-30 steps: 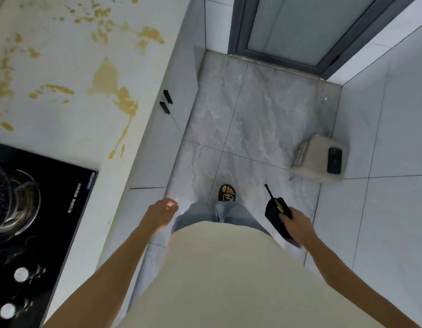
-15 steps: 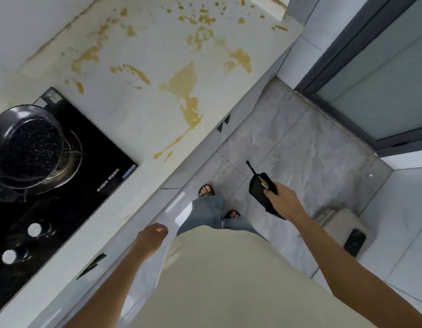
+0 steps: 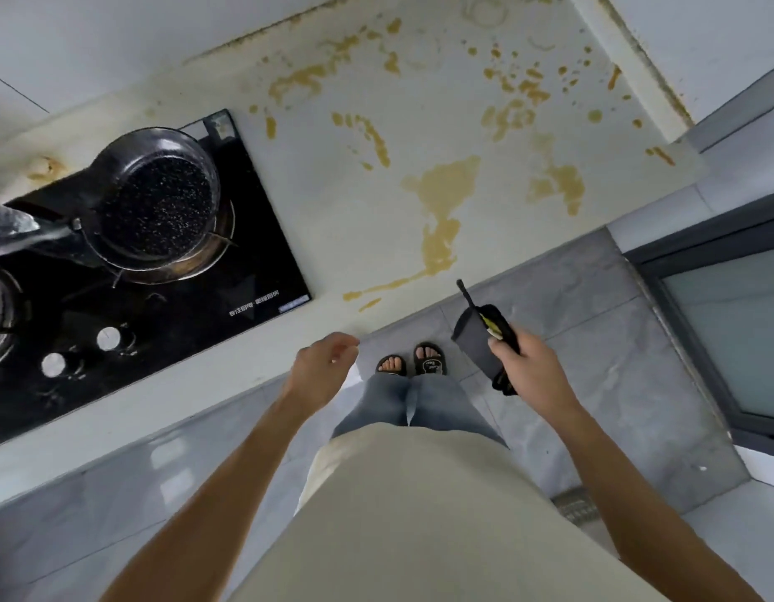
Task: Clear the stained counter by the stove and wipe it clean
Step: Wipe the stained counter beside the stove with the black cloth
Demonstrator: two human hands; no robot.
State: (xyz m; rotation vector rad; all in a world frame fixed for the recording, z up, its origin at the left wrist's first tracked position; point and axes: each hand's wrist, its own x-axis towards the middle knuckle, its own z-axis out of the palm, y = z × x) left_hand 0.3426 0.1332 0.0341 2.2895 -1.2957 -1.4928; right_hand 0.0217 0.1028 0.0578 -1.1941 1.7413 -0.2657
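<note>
The right hand (image 3: 533,370) grips a dark folded cloth (image 3: 482,341) above the floor, just near of the yellow-stained counter (image 3: 420,136), while the empty left hand (image 3: 322,362) hangs with fingers loosely curled beside the black stove (image 3: 255,271).

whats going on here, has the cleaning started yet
Not yet. A person stands at a counter covered in yellow-brown stains beside a black stove with a pan on a burner. The right hand grips a folded dark cloth over the floor, just off the counter's edge, not touching the surface. The left hand hangs loosely curled near the counter's front edge, holding nothing. The stains look untouched.
</note>
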